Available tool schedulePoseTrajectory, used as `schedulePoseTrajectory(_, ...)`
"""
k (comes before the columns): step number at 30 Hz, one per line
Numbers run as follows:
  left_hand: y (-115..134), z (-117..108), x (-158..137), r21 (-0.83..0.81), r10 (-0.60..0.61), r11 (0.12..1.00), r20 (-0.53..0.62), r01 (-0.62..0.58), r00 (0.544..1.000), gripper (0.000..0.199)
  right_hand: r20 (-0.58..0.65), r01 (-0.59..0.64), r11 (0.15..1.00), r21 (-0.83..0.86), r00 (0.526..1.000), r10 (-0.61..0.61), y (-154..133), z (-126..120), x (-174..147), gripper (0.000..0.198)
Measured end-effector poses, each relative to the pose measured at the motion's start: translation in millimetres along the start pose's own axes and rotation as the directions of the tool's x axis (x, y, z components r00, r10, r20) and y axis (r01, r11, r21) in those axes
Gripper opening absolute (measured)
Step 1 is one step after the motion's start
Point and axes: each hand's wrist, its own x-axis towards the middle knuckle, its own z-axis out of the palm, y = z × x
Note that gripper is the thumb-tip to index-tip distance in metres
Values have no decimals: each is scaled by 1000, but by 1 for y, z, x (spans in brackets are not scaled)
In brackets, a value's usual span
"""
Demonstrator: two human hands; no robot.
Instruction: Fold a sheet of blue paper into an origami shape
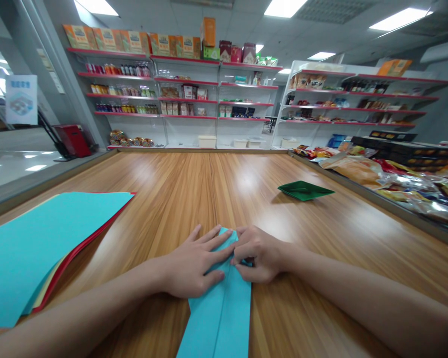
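A light-blue sheet of paper (229, 318), folded lengthwise into a strip with a crease down its middle, lies on the wooden table in front of me. My left hand (197, 261) is spread flat over the strip's upper left part, fingers apart, pressing on it. Curled at the strip's upper right, my right hand (259, 253) has thumb and fingertips together on the paper near the centre crease. Both hands cover much of the strip's far end, and its near end runs out of view. The fingers of the two hands almost touch.
To the left lies a stack of coloured paper (59, 238), blue on top with yellow and red beneath. A folded green paper piece (305, 190) sits at the right. Packaged snacks (395, 174) lie beyond the table's right edge. Stocked shelves (186, 82) stand behind.
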Motion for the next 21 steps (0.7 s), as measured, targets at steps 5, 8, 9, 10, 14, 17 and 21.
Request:
schedulePoseTrajectory(5, 1, -1, 0, 4, -1, 1000, -5, 1, 1000, 63, -17, -36, 999, -25, 999, 36, 2, -1, 0, 13)
schedulePoseTrajectory(8, 1, -1, -1, 4, 0, 1000, -3, 0, 1000, 63, -13, -47, 998, -34, 999, 46, 4, -1, -1, 14)
schedulePoseTrajectory(9, 1, -1, -1, 5, -1, 1000, 0, 1, 1000, 63, -17, -51, 998, -39, 999, 50, 5, -1, -1, 15)
schedulePoseTrajectory(10, 1, -1, -1, 8, -3, 1000, 3, 3, 1000, 63, -23, -55, 997, -45, 998, 54, 5, -1, -1, 15)
schedulePoseTrajectory(14, 1, -1, 0, 14, -9, 1000, 10, 9, 1000, 63, -31, -90, 995, -32, 996, 89, 6, -1, -2, 17)
schedulePoseTrajectory(17, 1, -1, 1, 14, -11, 1000, 12, 10, 1000, 62, -36, -133, 991, 14, 990, 133, 7, -1, -3, 15)
schedulePoseTrajectory(21, 2, -1, 1, 18, -21, 1000, 14, 21, 1000, 62, -51, -183, 982, 34, 981, 185, 7, -2, -2, 15)
